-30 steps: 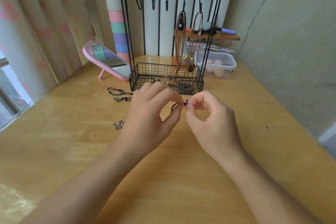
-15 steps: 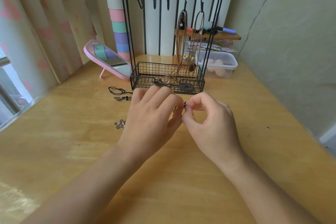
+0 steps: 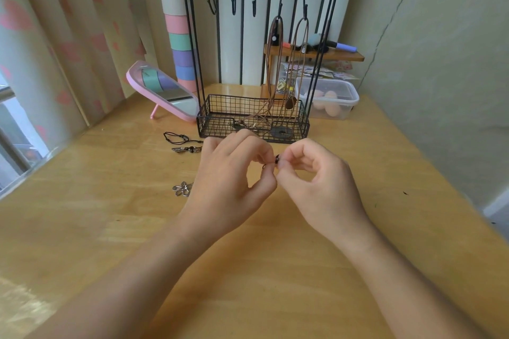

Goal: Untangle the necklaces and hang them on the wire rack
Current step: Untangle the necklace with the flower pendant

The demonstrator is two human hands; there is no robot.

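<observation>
Right between the two hands, one thin black cord (image 3: 276, 160) is pinched. The left hand (image 3: 231, 187) nips it with thumb and forefinger and the right hand (image 3: 322, 187) does likewise, their fingertips almost touching. They are low over the table (image 3: 275, 270), just in front of the wire rack (image 3: 217, 126). One silver flower pendant (image 3: 182, 188) lies just beside the left hand. Further left, one more black cord necklace (image 3: 176, 137) lies loose, with a silver charm beside it. The rack's top bar carries five hooks. Two brown necklaces (image 3: 274, 38) hang from the two rightmost, their lower ends in the basket. Behind stand one pink mirror (image 3: 162, 91) and one clear tub (image 3: 344, 102).
</observation>
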